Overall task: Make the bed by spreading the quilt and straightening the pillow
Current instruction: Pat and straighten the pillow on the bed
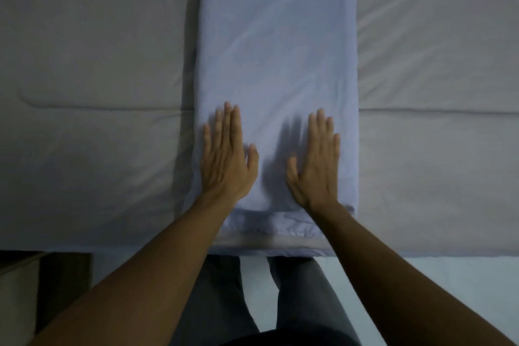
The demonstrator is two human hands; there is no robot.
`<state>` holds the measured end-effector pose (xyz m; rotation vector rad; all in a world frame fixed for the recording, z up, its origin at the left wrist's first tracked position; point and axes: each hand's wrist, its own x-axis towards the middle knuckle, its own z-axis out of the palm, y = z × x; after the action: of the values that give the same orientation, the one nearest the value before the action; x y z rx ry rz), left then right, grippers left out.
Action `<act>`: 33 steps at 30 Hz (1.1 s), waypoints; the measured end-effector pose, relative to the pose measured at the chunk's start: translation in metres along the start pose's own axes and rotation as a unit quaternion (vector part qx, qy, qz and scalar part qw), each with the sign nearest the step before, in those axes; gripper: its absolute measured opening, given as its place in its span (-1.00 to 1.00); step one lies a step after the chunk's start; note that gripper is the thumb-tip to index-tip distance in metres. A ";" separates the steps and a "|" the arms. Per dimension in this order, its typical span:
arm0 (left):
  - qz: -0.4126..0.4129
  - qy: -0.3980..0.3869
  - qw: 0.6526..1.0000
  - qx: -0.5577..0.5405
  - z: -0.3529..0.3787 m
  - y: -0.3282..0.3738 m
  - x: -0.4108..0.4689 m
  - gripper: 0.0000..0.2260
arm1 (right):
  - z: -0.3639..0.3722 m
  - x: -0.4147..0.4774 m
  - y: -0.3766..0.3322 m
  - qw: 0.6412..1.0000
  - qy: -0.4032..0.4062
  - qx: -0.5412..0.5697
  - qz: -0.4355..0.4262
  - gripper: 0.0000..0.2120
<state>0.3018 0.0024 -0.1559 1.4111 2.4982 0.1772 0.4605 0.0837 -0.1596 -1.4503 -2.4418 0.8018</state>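
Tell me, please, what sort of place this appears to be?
Most likely a bedroom. A grey padded bed surface fills the view, a folded blue quilt lies across it with the left hand and right hand flat on top, and pale floor shows at the bedside.

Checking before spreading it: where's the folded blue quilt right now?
In the head view, the folded blue quilt lies across the middle of the grey bed, its near end at the bed's edge under the left hand and right hand.
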 end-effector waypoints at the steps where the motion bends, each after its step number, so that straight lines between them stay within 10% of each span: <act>1: 0.034 -0.014 0.999 0.023 0.014 -0.005 0.008 -0.34 | 0.014 0.006 0.008 0.999 -0.030 -0.032 -0.029 -0.31; 11: 0.027 -0.004 0.997 0.078 0.010 -0.017 0.015 -0.33 | -0.016 -0.025 0.066 0.986 -0.019 -0.163 0.027 -0.41; 18: 0.082 -0.033 0.990 0.112 0.027 -0.007 0.077 -0.42 | 0.019 0.089 0.039 0.976 -0.075 -0.163 -0.123 -0.40; 26: -0.023 0.046 0.997 0.053 0.002 -0.007 0.122 -0.37 | 0.003 0.090 0.041 0.989 0.051 -0.107 0.089 -0.35; 33: 0.096 0.016 0.990 0.105 0.008 -0.020 0.210 -0.44 | 0.020 0.199 0.023 0.976 -0.057 -0.183 -0.105 -0.37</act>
<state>0.1847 0.1718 -0.2039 1.7472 2.4621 -0.0299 0.3693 0.2557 -0.2105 -1.2472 -2.8869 0.4164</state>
